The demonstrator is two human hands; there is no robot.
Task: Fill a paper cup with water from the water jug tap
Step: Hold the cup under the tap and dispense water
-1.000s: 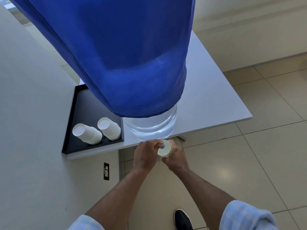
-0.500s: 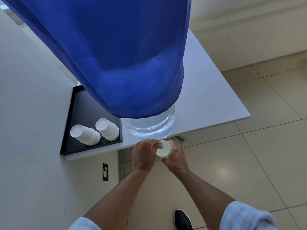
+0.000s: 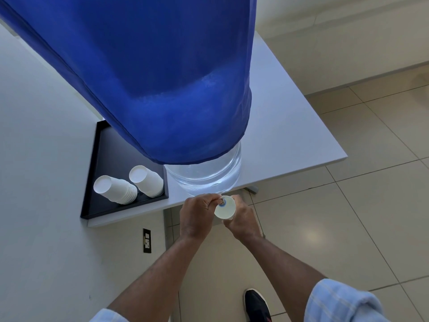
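Note:
A large clear water jug under a blue cloth cover stands at the front edge of a white table. Its small blue tap sticks out over the table edge. My left hand is closed on the tap from the left. My right hand holds a white paper cup upright just under the tap, its rim touching it. How much water is in the cup is hidden from me.
A black tray on the table's left holds two stacks of upturned white paper cups. A white wall with a socket runs along the left. Beige floor tiles lie below, with my dark shoe at the bottom.
Both hands and the cup keep their place at the tap. Only the camera view has shifted slightly.

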